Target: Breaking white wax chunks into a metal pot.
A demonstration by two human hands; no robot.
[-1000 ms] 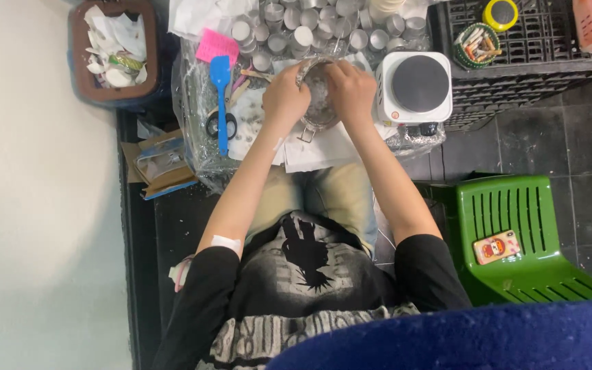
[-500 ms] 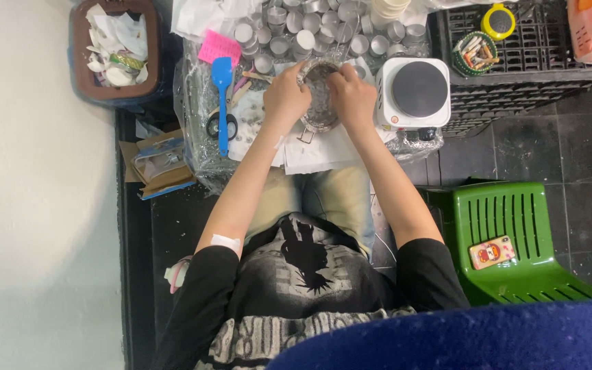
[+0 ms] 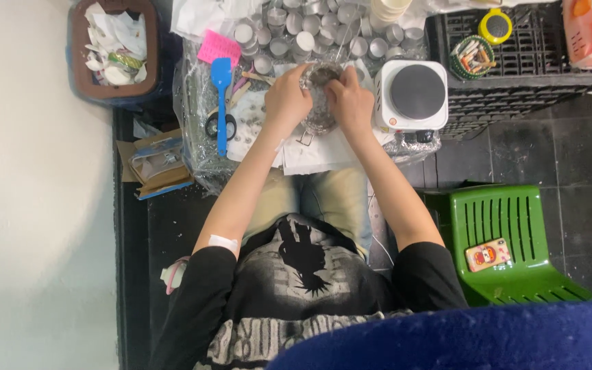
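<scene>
Centrally, left hand [image 3: 286, 101], right hand [image 3: 351, 103], both gripping metal pot [image 3: 320, 96], beside hotplate [image 3: 416, 92]

Shirt: a black T-shirt [image 3: 296, 274] with short sleeves that stop above the elbows.
Picture on shirt: a grey patch on the chest with a black spiky shape in the middle.
Shirt bottom: grey and black squiggly patterns.
Trousers: light tan [image 3: 330, 199].
Left arm: a small white patch [image 3: 224, 242] stuck just below the sleeve.
Arms: bare from sleeves to fingers.
</scene>
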